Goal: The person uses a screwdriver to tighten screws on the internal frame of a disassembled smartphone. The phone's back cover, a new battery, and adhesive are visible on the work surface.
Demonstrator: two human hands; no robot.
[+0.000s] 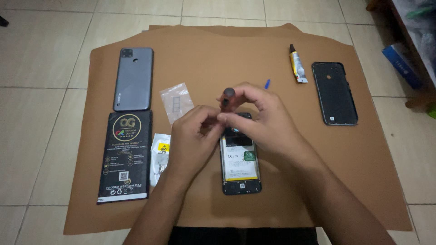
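Note:
An opened phone (240, 170) lies face down on the brown cardboard sheet (290, 190), its battery and inner parts showing. My right hand (261, 124) hovers over the phone's upper end, holding a small dark screwdriver (226, 96) upright by its round-capped handle. My left hand (195, 136) comes in from the left. Its fingertips pinch the tool's lower part, touching the right hand's fingers. Both hands hide the screwdriver's tip and the top of the phone.
A grey phone back cover (133, 79) and a black printed box (125, 156) lie at left, beside a clear bag (177, 102) and a white packet (160, 159). A glue tube (297, 66), a blue bit (267, 84) and a black phone shell (334, 93) lie at right. Tiled floor surrounds the sheet.

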